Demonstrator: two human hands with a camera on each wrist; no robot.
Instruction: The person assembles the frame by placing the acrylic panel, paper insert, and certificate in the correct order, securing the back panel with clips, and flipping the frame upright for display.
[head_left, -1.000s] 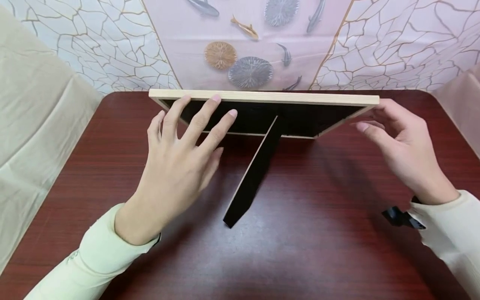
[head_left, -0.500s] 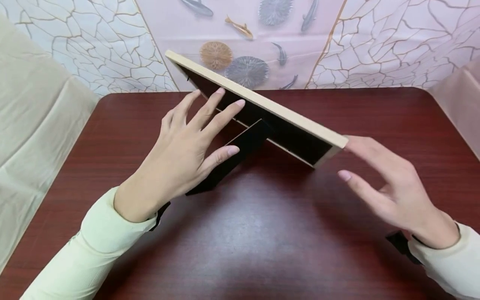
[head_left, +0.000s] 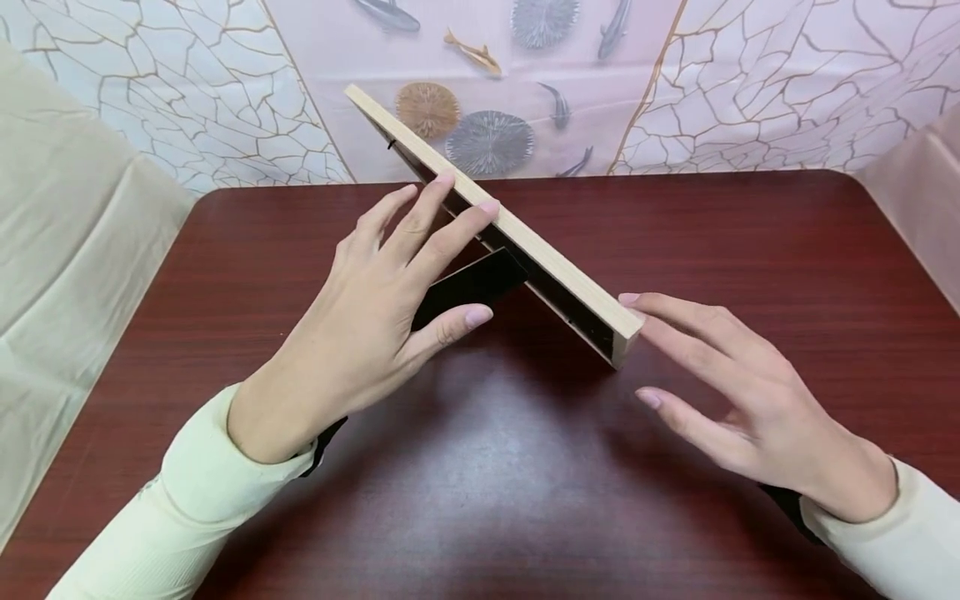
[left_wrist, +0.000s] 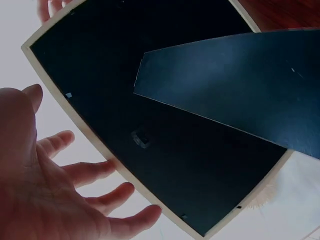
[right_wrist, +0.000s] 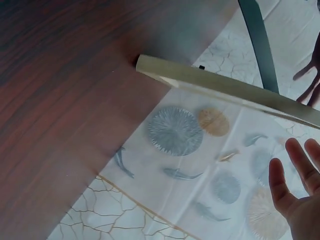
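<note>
A picture frame with a pale wood edge and black back stands turned at a slant on the table. From its back juts a black easel leg, partly hidden by my left hand. That hand has spread fingers, with the middle and index fingertips on the top edge. At the near right corner, my right hand touches the frame with outstretched fingers, its thumb held apart below. The left wrist view shows the black backing with small metal tabs and the leg swung out.
The dark red wood table has rounded back corners. Behind it hangs a cloth printed with fish and round leaf shapes. Beige fabric drapes the left side, and pinkish fabric hangs at the right.
The frame has swivelled from nearly parallel with the back edge to a steep slant, its right end coming nearer. My right hand has moved with that end; my left hand has shifted slightly right.
</note>
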